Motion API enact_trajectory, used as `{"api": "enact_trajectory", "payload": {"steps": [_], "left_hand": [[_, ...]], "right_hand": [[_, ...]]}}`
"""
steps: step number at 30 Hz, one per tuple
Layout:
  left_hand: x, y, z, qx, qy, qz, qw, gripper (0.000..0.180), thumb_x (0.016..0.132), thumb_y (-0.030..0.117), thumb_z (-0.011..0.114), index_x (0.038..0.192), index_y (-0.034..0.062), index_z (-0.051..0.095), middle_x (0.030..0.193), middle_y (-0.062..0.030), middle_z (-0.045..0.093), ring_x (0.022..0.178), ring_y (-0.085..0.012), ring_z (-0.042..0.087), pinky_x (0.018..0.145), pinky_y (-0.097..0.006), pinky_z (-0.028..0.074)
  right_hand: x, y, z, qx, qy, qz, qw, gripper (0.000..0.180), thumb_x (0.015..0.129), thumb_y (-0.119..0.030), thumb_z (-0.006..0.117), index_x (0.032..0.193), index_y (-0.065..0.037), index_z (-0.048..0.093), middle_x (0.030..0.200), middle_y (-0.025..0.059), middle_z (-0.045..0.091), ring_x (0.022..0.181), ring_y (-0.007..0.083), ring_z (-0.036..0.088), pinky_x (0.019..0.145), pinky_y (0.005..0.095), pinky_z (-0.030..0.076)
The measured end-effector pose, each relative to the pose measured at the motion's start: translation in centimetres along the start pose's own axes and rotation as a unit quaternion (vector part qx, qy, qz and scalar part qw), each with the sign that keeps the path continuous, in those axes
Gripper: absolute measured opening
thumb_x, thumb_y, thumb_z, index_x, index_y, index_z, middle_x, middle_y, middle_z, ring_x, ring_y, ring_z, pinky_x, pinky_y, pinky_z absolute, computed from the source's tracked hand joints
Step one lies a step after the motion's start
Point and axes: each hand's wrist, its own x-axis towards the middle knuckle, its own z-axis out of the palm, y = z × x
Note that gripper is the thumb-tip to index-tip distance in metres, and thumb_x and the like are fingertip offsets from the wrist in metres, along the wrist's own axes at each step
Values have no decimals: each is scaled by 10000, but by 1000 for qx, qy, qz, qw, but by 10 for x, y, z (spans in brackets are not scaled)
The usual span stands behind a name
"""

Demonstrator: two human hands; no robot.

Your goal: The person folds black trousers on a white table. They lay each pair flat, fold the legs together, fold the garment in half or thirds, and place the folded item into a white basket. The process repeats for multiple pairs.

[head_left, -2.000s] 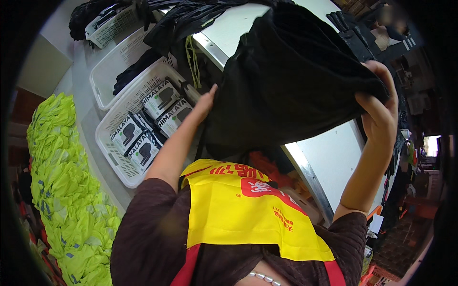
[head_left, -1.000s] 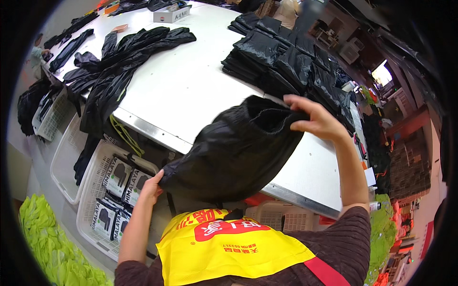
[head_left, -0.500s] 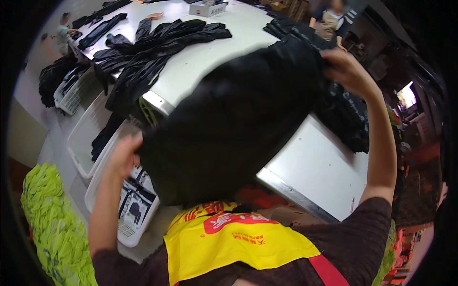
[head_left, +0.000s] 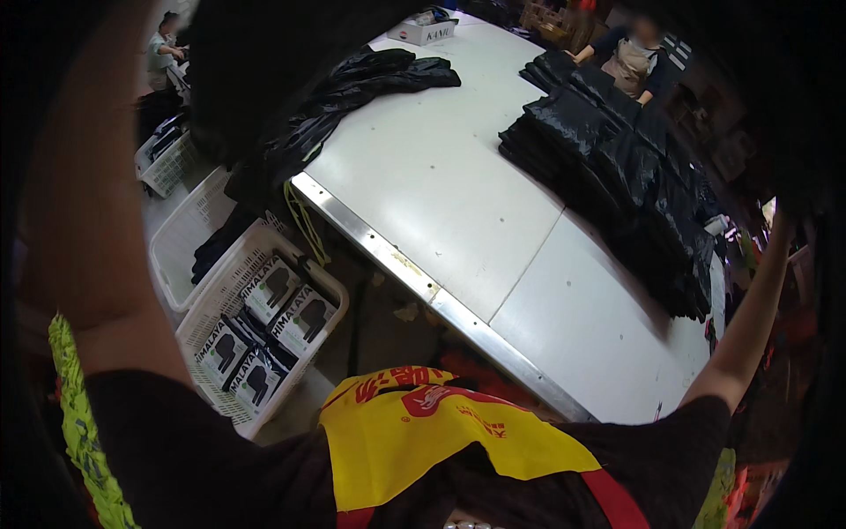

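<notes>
A dark mass of black cloth (head_left: pixel 256 79) hangs close in the upper left and hides part of the table's far end. My left forearm (head_left: pixel 110 229) is raised steeply beside it, and the hand is out of sight. My right forearm (head_left: pixel 749 309) reaches up and outward at the far right; its hand disappears into the darkness at the rim. Below and between the arms lies the white table (head_left: pixel 423 194). Stacks of folded black garments (head_left: pixel 608 176) cover its right side, and loose black garments (head_left: pixel 352 97) lie at its left corner.
A white plastic basket (head_left: pixel 330 286) left of the table holds packs with printed cards (head_left: pixel 278 291). Another white basket (head_left: pixel 163 256) stands behind it. Lime-green cloth (head_left: pixel 79 423) is at lower left. A person (head_left: pixel 630 66) stands across the table, near a small box (head_left: pixel 421 31).
The black cloth has gone from in front of me up to the upper left, uncovering the table. My arms have risen and spread apart, and both hands have left view.
</notes>
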Motion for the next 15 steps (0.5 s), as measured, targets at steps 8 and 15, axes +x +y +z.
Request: {"api": "enact_trajectory", "payload": {"steps": [8,15], "left_hand": [[-255,-10,164,-168,-253,-317,898,253,761,178,682,712,-35,554,663,-176,556,617,-312,566,563,-353,427],[-429,-84,333,-75,-472,-300,826,291,811,296,610,922,28,629,936,-140,629,951,-316,562,814,-398,455]], "right_hand": [[-302,-56,-62,65,-192,156,967,312,871,-9,466,1169,8,559,1149,136,593,1067,256,564,937,346,426],[-428,-120,-64,3,-418,295,859,389,798,40,521,1183,-14,537,1236,201,527,1139,325,519,962,362,403]]}}
